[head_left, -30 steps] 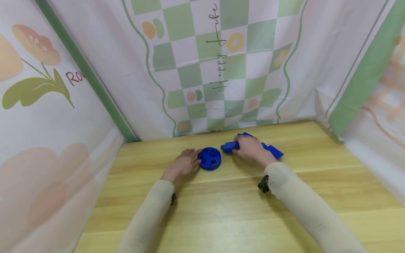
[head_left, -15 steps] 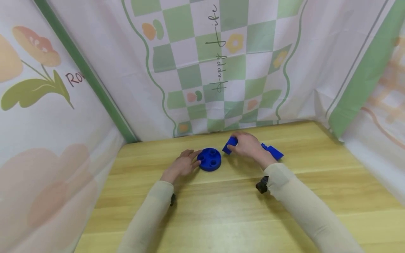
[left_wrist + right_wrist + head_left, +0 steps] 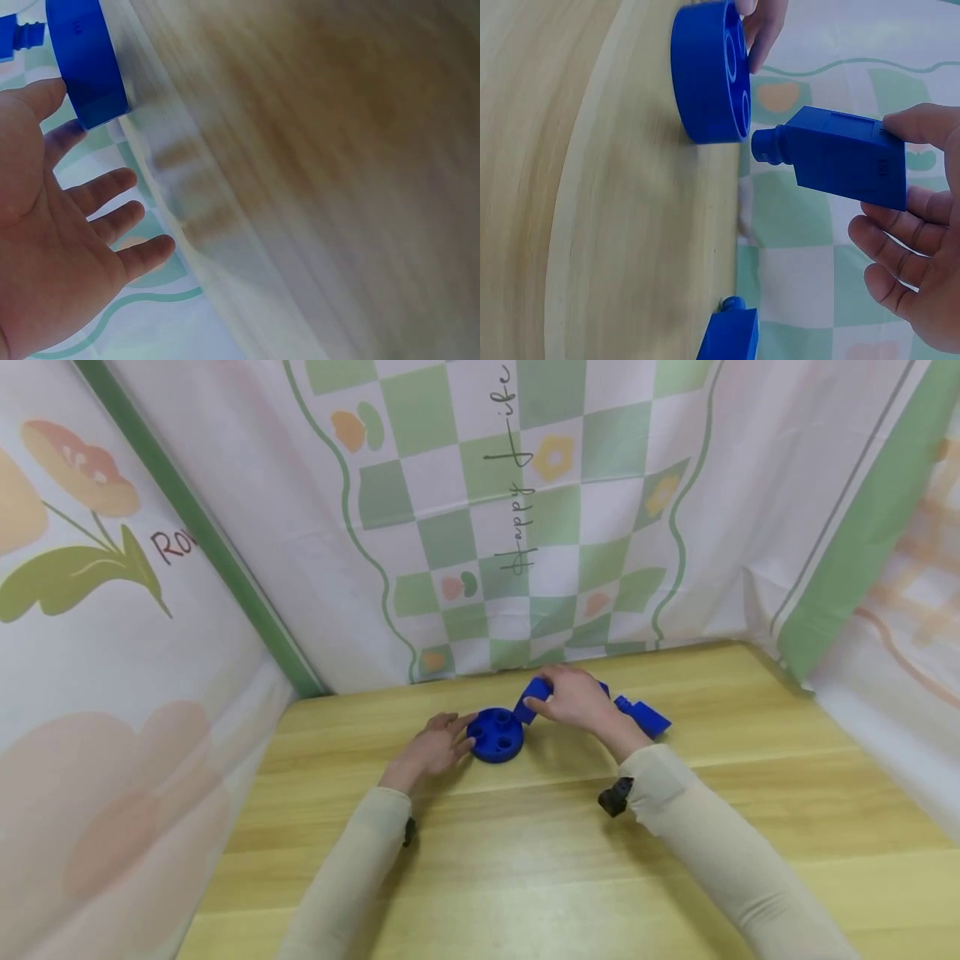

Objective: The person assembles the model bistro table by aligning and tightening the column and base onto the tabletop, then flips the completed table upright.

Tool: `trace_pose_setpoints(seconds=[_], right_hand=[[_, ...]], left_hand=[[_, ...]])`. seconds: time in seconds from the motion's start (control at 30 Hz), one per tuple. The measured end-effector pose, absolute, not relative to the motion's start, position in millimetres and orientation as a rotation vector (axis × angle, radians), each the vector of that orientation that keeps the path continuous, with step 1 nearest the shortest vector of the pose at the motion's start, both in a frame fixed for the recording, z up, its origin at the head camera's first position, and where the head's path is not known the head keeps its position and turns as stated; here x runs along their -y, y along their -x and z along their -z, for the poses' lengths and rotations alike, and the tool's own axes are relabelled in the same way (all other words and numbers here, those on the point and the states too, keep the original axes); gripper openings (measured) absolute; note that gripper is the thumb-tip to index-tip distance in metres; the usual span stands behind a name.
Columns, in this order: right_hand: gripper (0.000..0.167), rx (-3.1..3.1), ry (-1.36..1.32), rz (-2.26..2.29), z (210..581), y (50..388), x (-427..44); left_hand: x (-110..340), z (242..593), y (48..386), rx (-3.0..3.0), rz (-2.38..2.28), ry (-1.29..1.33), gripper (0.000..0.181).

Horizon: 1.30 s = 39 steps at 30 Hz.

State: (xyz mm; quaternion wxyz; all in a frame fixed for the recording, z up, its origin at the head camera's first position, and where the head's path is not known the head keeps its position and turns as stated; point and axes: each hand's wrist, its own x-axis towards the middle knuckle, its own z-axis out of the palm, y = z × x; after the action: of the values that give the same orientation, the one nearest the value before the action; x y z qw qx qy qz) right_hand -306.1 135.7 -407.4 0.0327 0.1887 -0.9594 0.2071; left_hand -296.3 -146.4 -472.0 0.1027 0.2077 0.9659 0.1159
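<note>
A round blue base (image 3: 496, 735) with several ring-shaped sockets lies on the table. My left hand (image 3: 435, 750) rests at its left side, thumb and forefinger touching the rim, as the left wrist view also shows on the blue base (image 3: 86, 64); the other fingers extend loosely. Just right of the base, my right hand (image 3: 576, 700) pinches a blue block (image 3: 534, 700) between thumb and fingers. In the right wrist view this block (image 3: 847, 156) has a ridged round peg, which points at the base (image 3: 705, 75) and looks slightly apart from it.
Another blue block (image 3: 648, 719) lies on the wooden table (image 3: 525, 860) right of my right hand. A further blue piece (image 3: 604, 688) shows partly behind that hand. A patterned cloth (image 3: 555, 543) hangs along the table's far edge.
My right hand has lifted a blue block from the table, tilted it and moved it left, up to the round base. The left hand has stayed in place.
</note>
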Motion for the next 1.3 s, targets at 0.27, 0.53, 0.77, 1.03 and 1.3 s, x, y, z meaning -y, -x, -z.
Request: trace_pose_setpoints(seconds=[0.27,0.53,0.77,1.03,1.3], right_hand=[[0.059,2.988,-0.572,-0.683,407,301,-125],[0.049,2.961,-0.657,-0.690,410,298,-115],[0.047,2.961,-0.720,-0.671,410,294,-108],[0.048,2.955,-0.742,-0.589,417,295,-99],[0.049,2.879,-0.814,-0.578,431,298,-100]], left_hand=[[146,471,296,-2.843,-0.335,-0.602,0.058],[146,471,296,-2.838,-0.320,-0.565,0.057],[145,474,298,-2.852,-0.310,-0.565,0.057],[144,474,298,-2.869,-0.310,-0.563,0.057],[143,474,297,-2.857,-0.295,-0.545,0.057]])
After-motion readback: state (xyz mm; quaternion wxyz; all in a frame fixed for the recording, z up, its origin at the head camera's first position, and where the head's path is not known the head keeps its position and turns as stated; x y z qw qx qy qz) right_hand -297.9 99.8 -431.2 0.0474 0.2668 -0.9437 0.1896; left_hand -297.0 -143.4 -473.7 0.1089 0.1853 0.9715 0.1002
